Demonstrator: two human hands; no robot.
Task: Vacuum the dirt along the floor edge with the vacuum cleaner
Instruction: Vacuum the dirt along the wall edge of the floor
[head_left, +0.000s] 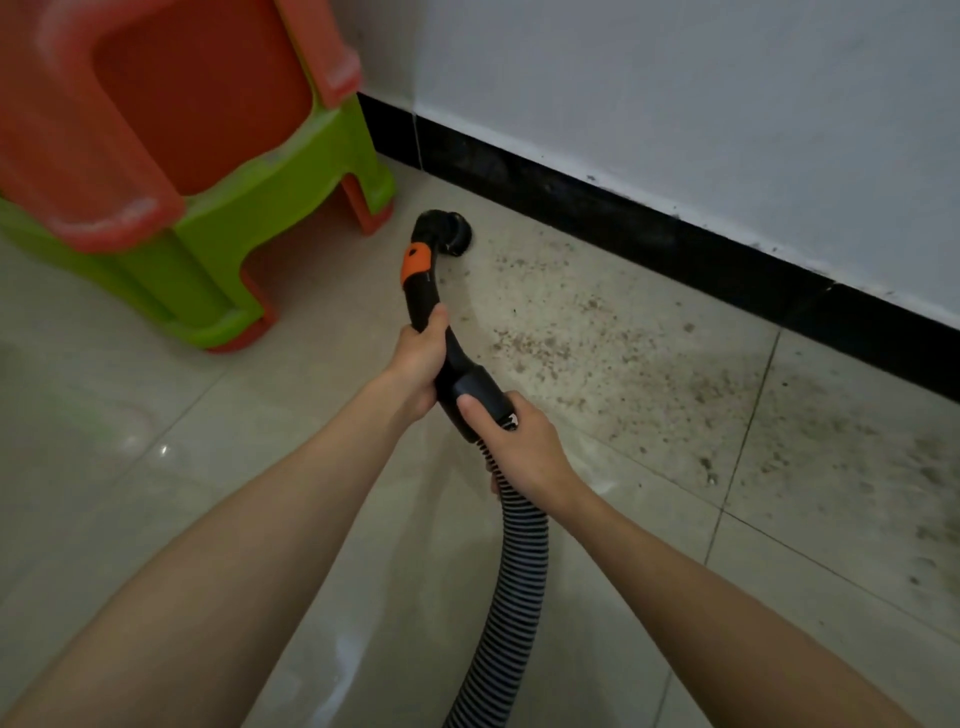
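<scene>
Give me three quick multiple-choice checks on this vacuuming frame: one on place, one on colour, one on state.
1. Where does most of the dirt lie, seen from the nozzle?
A. To its right, along the baseboard
B. Under the stools
C. Behind the person

2. What colour is the band on the wand?
A. Blue
B. Orange
C. White

3. How is the left hand?
A. Hanging idle
B. Flat on the floor
C. Gripping the wand

Answers: 1 A, specks spread rightward beside the black strip. 2 B, plainly orange. 3 C, fingers curl round the tube.
</scene>
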